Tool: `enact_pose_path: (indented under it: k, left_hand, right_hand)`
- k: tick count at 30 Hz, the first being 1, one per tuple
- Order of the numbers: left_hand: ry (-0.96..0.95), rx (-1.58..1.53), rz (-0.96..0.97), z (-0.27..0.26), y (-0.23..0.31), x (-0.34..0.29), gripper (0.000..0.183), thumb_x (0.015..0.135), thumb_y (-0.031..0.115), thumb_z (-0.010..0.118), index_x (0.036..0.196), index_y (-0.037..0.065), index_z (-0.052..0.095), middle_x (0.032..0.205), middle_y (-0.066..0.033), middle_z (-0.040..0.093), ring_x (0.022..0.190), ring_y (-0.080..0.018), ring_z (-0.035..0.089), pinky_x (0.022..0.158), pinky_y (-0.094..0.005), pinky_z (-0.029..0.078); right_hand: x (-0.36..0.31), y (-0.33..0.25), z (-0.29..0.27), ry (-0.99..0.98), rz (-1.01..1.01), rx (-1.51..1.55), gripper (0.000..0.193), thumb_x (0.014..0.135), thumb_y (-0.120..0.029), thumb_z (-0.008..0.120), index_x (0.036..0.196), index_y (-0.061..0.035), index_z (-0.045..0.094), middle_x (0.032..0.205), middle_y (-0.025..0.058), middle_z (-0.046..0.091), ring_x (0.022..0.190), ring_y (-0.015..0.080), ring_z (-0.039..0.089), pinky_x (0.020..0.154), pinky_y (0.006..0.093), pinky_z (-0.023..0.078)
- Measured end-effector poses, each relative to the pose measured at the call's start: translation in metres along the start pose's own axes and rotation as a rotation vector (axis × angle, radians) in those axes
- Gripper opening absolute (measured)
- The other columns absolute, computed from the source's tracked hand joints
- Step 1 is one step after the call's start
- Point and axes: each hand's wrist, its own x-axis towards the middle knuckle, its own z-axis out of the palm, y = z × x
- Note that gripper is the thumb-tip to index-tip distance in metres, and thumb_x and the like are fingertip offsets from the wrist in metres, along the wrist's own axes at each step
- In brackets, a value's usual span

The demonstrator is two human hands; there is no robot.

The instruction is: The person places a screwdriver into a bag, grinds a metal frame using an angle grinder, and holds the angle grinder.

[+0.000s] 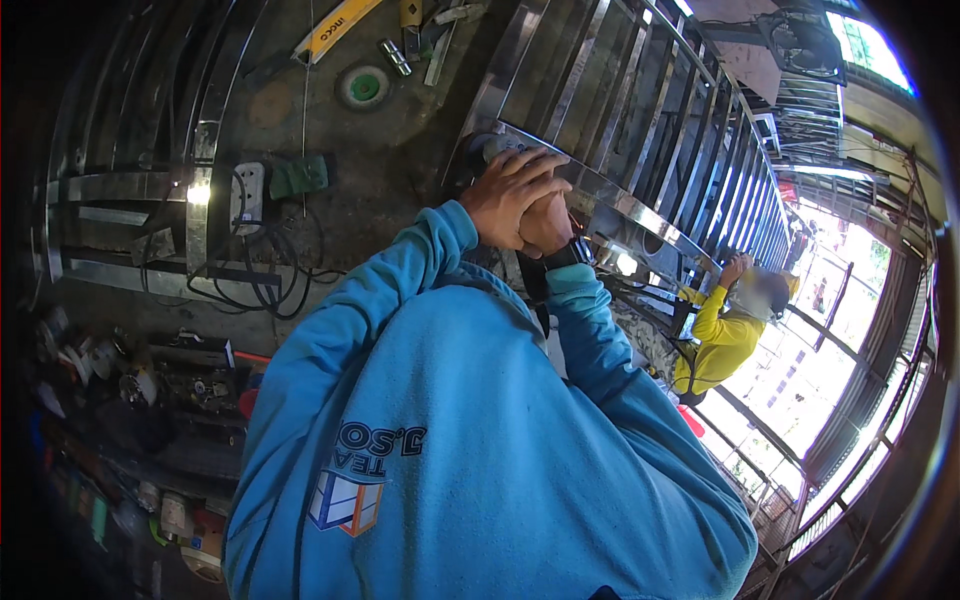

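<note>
My left grip [507, 192] atop right grip [546, 223], closure and hold I cannot tell, dark tool [486, 148] beside steel frame [632, 207].

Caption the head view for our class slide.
Left hand overlapping the right hand at a partly hidden handheld tool beside a barred metal frame.

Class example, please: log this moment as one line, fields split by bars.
left hand: overlapping right hand | at hands: dark tool, mostly hidden | beside: metal frame | nearby: green-centred disc
</note>
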Motion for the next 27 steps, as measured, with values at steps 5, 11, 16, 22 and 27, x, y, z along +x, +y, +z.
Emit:
enact_pose_path:
  k: [5, 11, 16, 22, 27]
  left_hand:
    - [0.02, -0.001, 0.014, 0.002, -0.003, -0.001, 0.104, 0.051, 0.039, 0.096, 0.143, 0.021, 0.049, 0.161, -0.0107, 0.033, 0.151, -0.0375, 0.024, 0.119, -0.0629, 0.021]
    - [0.028, -0.01, -0.003, 0.005, 0.002, -0.004, 0.104, 0.053, 0.041, 0.095, 0.143, 0.021, 0.049, 0.161, -0.0107, 0.032, 0.151, -0.0379, 0.023, 0.118, -0.0639, 0.021]
    - [0.014, 0.002, 0.0, 0.0, -0.002, 0.003, 0.105, 0.051, 0.038, 0.096, 0.144, 0.021, 0.049, 0.161, -0.0105, 0.032, 0.151, -0.0382, 0.023, 0.117, -0.0634, 0.022]
    - [0.025, 0.01, 0.002, -0.003, -0.004, 0.008, 0.104, 0.051, 0.035, 0.096, 0.143, 0.021, 0.049, 0.161, -0.0107, 0.032, 0.151, -0.0384, 0.023, 0.117, -0.0633, 0.023]
    - [0.02, 0.007, -0.012, 0.001, 0.0, 0.0, 0.102, 0.053, 0.038, 0.095, 0.143, 0.02, 0.05, 0.161, -0.011, 0.032, 0.151, -0.0378, 0.023, 0.117, -0.0637, 0.022]
  right_hand:
    - [0.005, -0.007, -0.008, 0.013, 0.049, 0.118, 0.067, 0.068, -0.021, 0.076, 0.132, -0.0079, 0.061, 0.131, 0.0274, 0.052, 0.122, 0.0464, 0.048, 0.099, 0.0533, 0.045]
    - [0.003, -0.003, -0.007, -0.01, -0.061, -0.028, 0.063, 0.071, -0.022, 0.075, 0.131, -0.0076, 0.061, 0.129, 0.0268, 0.053, 0.122, 0.0459, 0.049, 0.1, 0.0525, 0.045]
    - [0.009, -0.002, -0.004, 0.042, 0.046, 0.01, 0.055, 0.076, -0.022, 0.071, 0.129, -0.0072, 0.062, 0.127, 0.0255, 0.055, 0.12, 0.045, 0.05, 0.099, 0.0522, 0.045]
    - [0.015, 0.008, 0.004, 0.086, 0.119, 0.155, 0.054, 0.078, -0.024, 0.07, 0.129, -0.0068, 0.062, 0.126, 0.0254, 0.056, 0.118, 0.0441, 0.052, 0.097, 0.0521, 0.046]
    - [0.013, -0.004, -0.007, 0.063, 0.058, 0.082, 0.053, 0.079, -0.023, 0.069, 0.129, -0.006, 0.062, 0.127, 0.0265, 0.055, 0.116, 0.0435, 0.054, 0.095, 0.0519, 0.047]
